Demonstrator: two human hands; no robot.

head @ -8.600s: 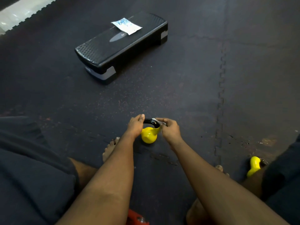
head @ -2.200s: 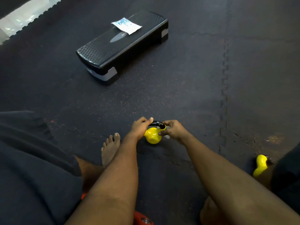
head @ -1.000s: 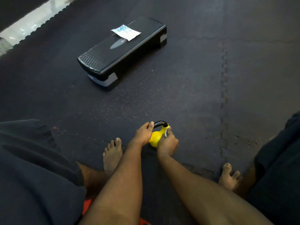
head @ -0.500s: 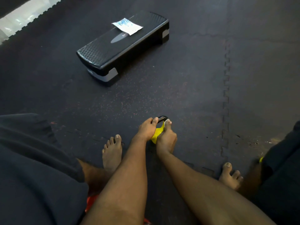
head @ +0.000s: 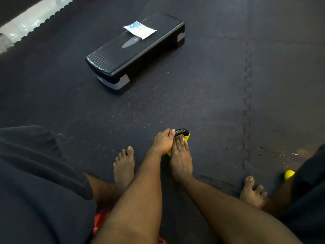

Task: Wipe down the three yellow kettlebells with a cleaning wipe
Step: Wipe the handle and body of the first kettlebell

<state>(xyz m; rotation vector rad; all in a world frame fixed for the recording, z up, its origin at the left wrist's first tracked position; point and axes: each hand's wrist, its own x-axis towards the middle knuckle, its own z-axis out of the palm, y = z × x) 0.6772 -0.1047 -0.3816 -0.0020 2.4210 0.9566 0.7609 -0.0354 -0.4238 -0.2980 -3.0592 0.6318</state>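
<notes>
One camera sits on the person's head. It looks forward and down at the dark rubber mat floor (head: pixel 211 103). The black plastic step platform (head: pixel 112 62) lies far ahead.

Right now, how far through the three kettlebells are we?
Done: nothing can be confirmed; no kettlebell visibly reads as finished.
In hand: the centre kettlebell. The left hand grips it near the black handle, and the right hand is pressed flat over its yellow body, apparently wiping.
Left: a second kettlebell sits beside the right foot, untouched. The third is out of view.
</notes>
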